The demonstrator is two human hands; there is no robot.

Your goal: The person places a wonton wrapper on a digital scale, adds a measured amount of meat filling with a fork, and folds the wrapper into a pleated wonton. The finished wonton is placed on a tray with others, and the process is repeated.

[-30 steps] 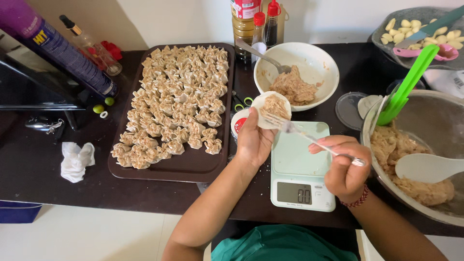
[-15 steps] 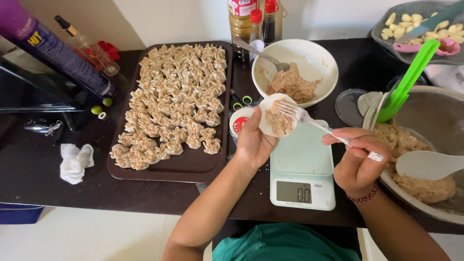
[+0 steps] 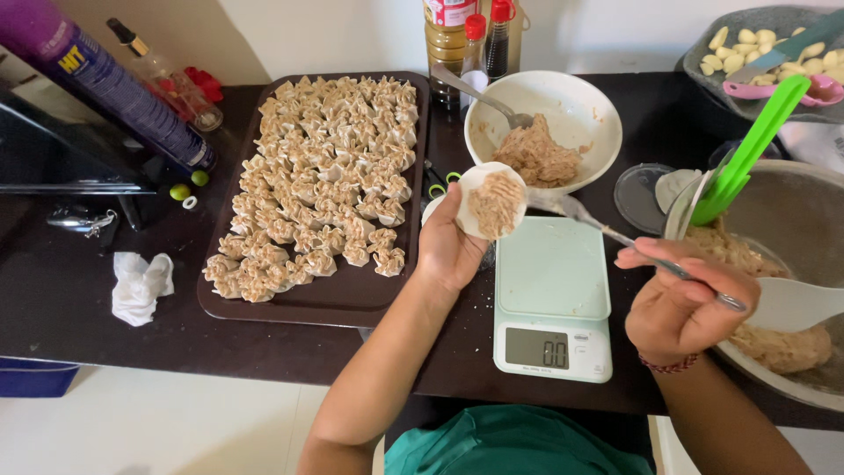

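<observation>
I note the tray [image 3: 352,303] nearly full, my left hand [image 3: 448,251] cupping a filled, unfolded wrapper [image 3: 492,200], right hand [image 3: 681,303] fingers gripping the fork [image 3: 607,230].

A round white wrapper [image 3: 492,200] lies open and tilted, with brown minced filling [image 3: 495,203] spread on its middle; a metal fork [image 3: 615,234] points toward it, just beside

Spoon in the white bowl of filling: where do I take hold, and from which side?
Grip the spoon by its bare handle end, coming from the upper left. The handle slants up over the white bowl rim toward the bottles, while its head is buried in the filling.
</observation>
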